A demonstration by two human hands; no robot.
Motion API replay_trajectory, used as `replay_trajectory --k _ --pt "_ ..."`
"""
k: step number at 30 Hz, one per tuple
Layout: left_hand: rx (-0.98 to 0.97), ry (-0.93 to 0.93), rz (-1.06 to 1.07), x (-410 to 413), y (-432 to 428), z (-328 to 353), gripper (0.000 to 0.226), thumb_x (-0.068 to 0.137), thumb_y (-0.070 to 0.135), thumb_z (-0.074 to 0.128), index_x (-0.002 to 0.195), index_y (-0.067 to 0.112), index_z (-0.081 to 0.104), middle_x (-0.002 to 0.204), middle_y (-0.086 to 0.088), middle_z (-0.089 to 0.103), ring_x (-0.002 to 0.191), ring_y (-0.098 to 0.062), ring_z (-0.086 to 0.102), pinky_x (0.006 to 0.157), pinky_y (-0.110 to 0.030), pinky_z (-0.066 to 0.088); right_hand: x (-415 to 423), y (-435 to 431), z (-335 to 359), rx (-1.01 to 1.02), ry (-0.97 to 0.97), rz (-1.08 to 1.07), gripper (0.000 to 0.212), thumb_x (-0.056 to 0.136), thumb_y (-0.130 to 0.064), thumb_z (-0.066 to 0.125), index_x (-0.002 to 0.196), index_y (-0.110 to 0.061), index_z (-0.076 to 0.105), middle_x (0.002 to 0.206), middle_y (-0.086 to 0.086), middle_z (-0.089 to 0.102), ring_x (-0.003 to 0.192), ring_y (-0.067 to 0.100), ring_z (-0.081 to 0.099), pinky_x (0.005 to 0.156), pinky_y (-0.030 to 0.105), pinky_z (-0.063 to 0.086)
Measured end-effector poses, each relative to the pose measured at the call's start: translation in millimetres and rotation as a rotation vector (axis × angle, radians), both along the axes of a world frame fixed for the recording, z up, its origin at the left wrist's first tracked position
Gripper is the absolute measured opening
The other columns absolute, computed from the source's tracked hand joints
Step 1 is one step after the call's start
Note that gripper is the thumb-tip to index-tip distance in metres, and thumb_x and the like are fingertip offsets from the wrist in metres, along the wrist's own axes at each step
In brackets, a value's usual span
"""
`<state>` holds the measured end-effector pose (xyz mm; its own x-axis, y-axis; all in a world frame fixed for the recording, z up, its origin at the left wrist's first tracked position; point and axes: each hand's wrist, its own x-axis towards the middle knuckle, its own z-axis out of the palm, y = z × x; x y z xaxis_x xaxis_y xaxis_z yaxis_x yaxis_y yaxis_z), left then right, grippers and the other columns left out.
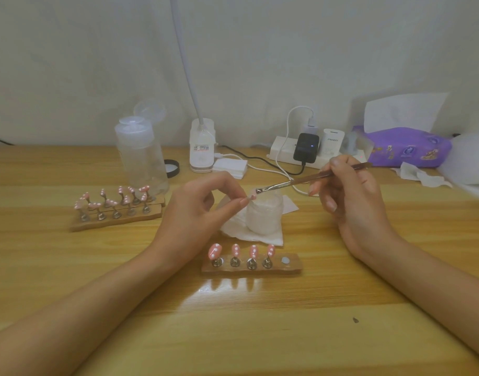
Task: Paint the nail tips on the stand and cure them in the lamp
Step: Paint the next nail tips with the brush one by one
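Just in front of the frosted round jar [262,215], a flat wooden stand [294,266] carries 4 glossy pink nail tips [215,251] dotted white on metal pegs [235,261], plus 1 bare round magnet [286,259]. Over the jar's rim the left hand [197,210] pinches a 5th pink tip [252,197] between thumb and forefinger; the right hand [352,196] grips a slim brush [300,181], bristles at that tip. Left of the jar sit 2 more tip-laden boards [116,222]; behind it a clear plastic bottle [140,156] and a white gooseneck lamp [201,147]

I see the near stand [294,267] before me, a jar [262,217] just behind it on a napkin [249,236]. The second stand [118,221] lies left, a bottle [142,158] behind it.
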<state>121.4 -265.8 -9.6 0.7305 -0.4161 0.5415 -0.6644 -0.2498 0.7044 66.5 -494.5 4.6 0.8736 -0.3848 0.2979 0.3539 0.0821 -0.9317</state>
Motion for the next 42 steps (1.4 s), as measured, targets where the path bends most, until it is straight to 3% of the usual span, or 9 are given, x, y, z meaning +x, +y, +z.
replay_trajectory --k 12,16,22,26,30,42 --pt "-0.03 0.046 -0.02 -0.1 -0.8 1.0 0.016 0.088 0.026 0.076 0.075 0.028 0.067 0.08 0.014 0.068 0.059 -0.024 0.037 0.056 -0.025 0.036 -0.2 3.6 1.1 -0.027 0.025 -0.002 0.029 0.104 -0.019 0.045 0.075 -0.018 0.052 0.06 0.004 0.067 0.038 0.009 0.039 0.037 0.016 0.026" --pt "-0.035 0.055 -0.035 -1.6 -1.2 2.1 0.013 0.087 0.031 0.074 0.076 0.028 0.068 0.081 0.013 0.069 0.059 -0.024 0.038 0.055 -0.029 0.037 -1.5 1.6 1.6 0.002 0.005 -0.012 0.03 0.103 -0.021 0.046 0.074 -0.02 0.053 0.06 0.004 0.067 0.038 0.009 0.04 0.038 0.017 0.027" --pt "-0.031 0.067 -0.033 -1.9 -1.4 2.1 0.014 0.088 0.031 0.074 0.076 0.028 0.067 0.081 0.012 0.069 0.061 -0.023 0.04 0.057 -0.019 0.037 -0.6 3.2 1.4 -0.034 0.036 -0.024 0.03 0.104 -0.018 0.045 0.074 -0.019 0.052 0.059 0.006 0.067 0.036 0.009 0.038 0.037 0.016 0.026" --pt "-0.026 0.069 -0.029 -1.8 -1.6 2.1 0.013 0.088 0.031 0.073 0.077 0.027 0.067 0.082 0.014 0.068 0.064 -0.023 0.043 0.059 -0.021 0.04 -2.3 3.6 2.7 -0.006 -0.012 0.018 0.032 0.103 -0.021 0.046 0.073 -0.023 0.055 0.062 0.006 0.068 0.038 0.01 0.04 0.04 0.017 0.029" --pt "-0.021 0.06 -0.03 -1.0 -2.5 2.1 0.013 0.088 0.033 0.073 0.077 0.028 0.067 0.081 0.014 0.068 0.061 -0.022 0.041 0.058 -0.019 0.038 0.3 3.8 1.1 -0.044 0.042 -0.012 0.028 0.103 -0.018 0.045 0.076 -0.017 0.052 0.06 0.006 0.067 0.037 0.01 0.038 0.038 0.016 0.027" --pt "-0.007 0.047 -0.029 -0.7 -1.3 0.8 0.015 0.088 0.033 0.074 0.076 0.029 0.066 0.082 0.016 0.068 0.059 -0.005 0.038 0.059 -0.015 0.037 -0.3 0.9 0.8 -0.017 0.015 -0.027 0.031 0.103 -0.02 0.047 0.074 -0.02 0.054 0.06 0.006 0.068 0.037 0.009 0.036 0.039 0.017 0.029"
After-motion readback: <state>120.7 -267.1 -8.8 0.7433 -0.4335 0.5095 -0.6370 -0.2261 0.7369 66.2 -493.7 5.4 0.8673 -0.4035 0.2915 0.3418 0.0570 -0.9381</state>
